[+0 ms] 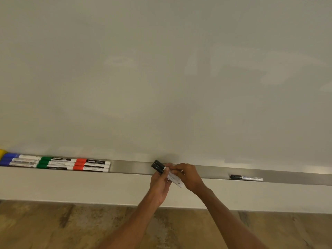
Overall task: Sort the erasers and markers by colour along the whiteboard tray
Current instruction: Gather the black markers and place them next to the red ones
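The left grip (160, 184) and right grip (188, 176) both clasp two black-capped markers (159, 167), held tilted over the middle of the whiteboard tray (131, 167). A lone black marker (246, 177) lies in the tray to the right. To the left lie red markers (91, 165), green markers (53, 162), blue markers (18, 159) and a yellow object (2, 153) at the picture's edge.

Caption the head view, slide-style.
Left hand and right hand hold two black markers; blue, green and red markers sit grouped in the tray, another black marker apart.
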`<state>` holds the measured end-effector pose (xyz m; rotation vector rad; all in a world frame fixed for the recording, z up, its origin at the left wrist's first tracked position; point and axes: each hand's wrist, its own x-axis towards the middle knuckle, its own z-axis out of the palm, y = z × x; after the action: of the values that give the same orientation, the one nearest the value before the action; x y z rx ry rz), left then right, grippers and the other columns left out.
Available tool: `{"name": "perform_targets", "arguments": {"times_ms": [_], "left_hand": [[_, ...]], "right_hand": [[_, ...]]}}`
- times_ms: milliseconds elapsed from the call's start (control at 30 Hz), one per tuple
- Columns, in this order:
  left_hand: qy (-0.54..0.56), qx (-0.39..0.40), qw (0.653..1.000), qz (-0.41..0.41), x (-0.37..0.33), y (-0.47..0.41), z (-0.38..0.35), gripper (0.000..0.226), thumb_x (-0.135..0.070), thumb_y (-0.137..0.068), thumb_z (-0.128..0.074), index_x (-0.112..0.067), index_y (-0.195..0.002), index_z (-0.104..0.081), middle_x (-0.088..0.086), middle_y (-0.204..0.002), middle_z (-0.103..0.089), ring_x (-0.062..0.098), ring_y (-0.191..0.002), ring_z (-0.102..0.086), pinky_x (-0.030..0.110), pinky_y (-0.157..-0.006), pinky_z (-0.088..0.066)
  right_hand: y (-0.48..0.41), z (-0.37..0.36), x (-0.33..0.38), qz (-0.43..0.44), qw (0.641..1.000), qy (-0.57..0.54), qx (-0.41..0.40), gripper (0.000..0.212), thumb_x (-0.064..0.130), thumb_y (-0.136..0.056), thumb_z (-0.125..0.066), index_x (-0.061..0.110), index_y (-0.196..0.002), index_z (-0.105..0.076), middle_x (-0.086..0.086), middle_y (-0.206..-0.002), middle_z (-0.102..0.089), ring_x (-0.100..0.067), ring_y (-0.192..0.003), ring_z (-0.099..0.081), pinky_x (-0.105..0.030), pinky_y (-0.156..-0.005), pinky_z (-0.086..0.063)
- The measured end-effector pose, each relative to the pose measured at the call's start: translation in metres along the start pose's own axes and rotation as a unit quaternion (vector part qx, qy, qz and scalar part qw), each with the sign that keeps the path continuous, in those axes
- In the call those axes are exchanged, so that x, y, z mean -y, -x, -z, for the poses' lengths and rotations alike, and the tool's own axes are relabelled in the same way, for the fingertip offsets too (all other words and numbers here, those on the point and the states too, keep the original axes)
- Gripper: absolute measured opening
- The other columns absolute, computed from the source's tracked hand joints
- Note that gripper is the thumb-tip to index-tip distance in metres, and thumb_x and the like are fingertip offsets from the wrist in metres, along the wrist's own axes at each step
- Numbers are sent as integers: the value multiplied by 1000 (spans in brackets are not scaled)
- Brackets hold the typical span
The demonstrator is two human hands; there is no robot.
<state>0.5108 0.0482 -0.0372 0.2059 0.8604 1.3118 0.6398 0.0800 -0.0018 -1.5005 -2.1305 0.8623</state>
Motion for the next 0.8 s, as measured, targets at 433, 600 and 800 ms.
{"name": "perform_targets", "arguments": {"times_ms": [433, 600, 800], "left_hand": [[35, -38, 998, 24, 14, -8, -8, 37, -6, -98, -42, 4, -134, -45, 17, -135, -53, 25, -120, -53, 41, -103, -39], [41, -41, 998, 33, 15, -10, -9, 37, -7, -98, -43, 2, -133, -46, 18, -137, -53, 25, -120, -54, 41, -103, -40], [52, -46, 997, 32, 12, -13, -9, 37, -5, -97, -44, 3, -133, -46, 20, -135, -53, 27, -120, -54, 41, -101, -41]], "right_hand": [[53, 108, -115, -256, 934, 186, -166, 30, -3, -88, -49, 11, -109, -64, -16, -108, -63, -34, -107, -55, -43, -84, -49], [66, 128, -134, -302, 904, 287, -92, 45, -8, -86, -40, 15, -120, -56, -10, -120, -58, -30, -113, -54, -41, -85, -48], [64, 129, -143, -312, 902, 295, -46, 39, -7, -85, -42, 17, -109, -62, -7, -114, -62, -28, -105, -59, -36, -81, -47]]}}
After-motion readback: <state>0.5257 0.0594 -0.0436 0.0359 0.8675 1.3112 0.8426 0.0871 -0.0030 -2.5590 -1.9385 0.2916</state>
